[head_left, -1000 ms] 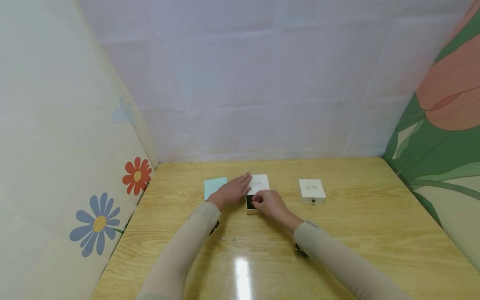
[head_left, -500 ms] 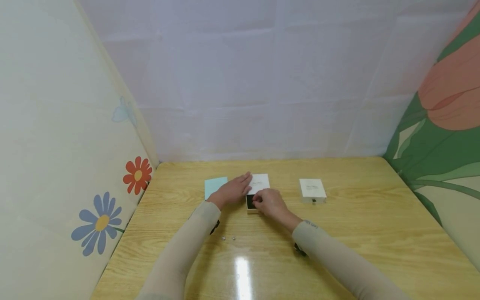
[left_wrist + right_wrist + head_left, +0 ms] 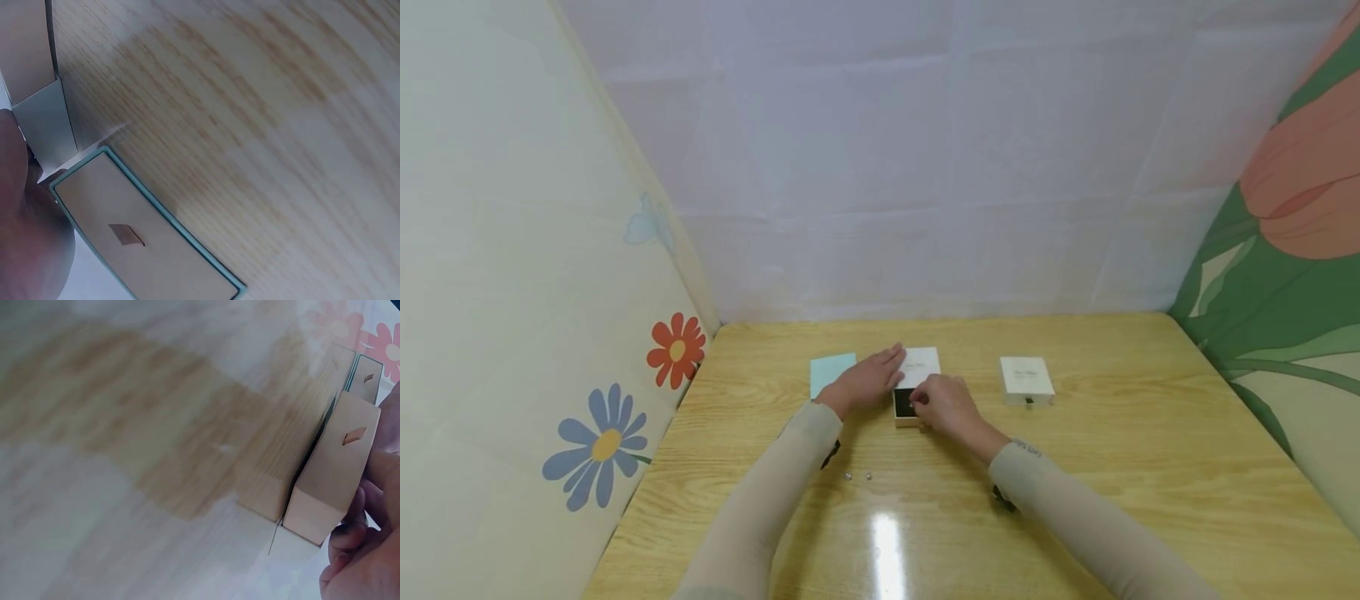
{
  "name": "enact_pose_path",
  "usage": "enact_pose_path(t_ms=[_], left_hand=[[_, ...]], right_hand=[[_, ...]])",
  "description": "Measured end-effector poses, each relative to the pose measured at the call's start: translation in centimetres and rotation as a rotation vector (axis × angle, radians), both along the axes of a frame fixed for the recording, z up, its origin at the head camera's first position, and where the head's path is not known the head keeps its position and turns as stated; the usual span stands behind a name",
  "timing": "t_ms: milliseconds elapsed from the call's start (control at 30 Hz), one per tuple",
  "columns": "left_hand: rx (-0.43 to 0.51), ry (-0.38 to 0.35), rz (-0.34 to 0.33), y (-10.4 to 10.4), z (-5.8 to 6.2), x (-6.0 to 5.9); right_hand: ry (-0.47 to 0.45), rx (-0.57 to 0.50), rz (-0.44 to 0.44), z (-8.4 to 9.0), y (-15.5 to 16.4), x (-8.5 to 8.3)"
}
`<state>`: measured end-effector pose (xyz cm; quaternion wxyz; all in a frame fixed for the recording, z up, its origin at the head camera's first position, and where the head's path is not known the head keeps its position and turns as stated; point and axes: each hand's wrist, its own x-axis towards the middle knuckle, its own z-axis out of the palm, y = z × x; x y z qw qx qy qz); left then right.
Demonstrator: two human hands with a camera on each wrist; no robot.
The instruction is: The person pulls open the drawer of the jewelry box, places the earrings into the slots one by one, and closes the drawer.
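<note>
- The left hand (image 3: 867, 380) lies flat with straight fingers on the white box (image 3: 921, 367); the right hand (image 3: 946, 402) curls its fingers at the box's pulled-out dark drawer (image 3: 903, 405), mid-table.
- Step, I judge: working at the open drawer; whether anything is pinched, I cannot tell.
- Next calls for steadying the box.
- Around: a teal box (image 3: 830, 372) left, a second white box (image 3: 1026, 380) right, two small beads (image 3: 857, 477) nearer; nothing blocks.

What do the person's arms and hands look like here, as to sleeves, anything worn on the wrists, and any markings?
Both arms wear snug beige sleeves down to the wrist; the left hand and right hand are bare, with no rings that I can make out. A small dark device hangs under the right wrist, and another under the left. The right cuff bears a small dark marking, too small to read.
</note>
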<state>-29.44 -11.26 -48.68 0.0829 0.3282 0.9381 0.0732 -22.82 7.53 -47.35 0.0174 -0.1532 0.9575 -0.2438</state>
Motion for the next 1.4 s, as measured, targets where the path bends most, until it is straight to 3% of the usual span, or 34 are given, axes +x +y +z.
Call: enact_pose_path(t_ms=[700, 967, 1400], left_hand=[[-0.019, 0.000, 0.008, 0.1, 0.2, 0.2], [-0.032, -0.015, 0.018, 0.2, 0.1, 0.1], [-0.038, -0.024, 0.016, 0.2, 0.4, 0.2]], right_hand=[[-0.014, 0.029, -0.027, -0.3, 0.7, 0.0], [-0.045, -0.083, -0.061, -0.1, 1.2, -0.2], [-0.145, -0.297, -0.189, 1.1, 1.8, 0.1]])
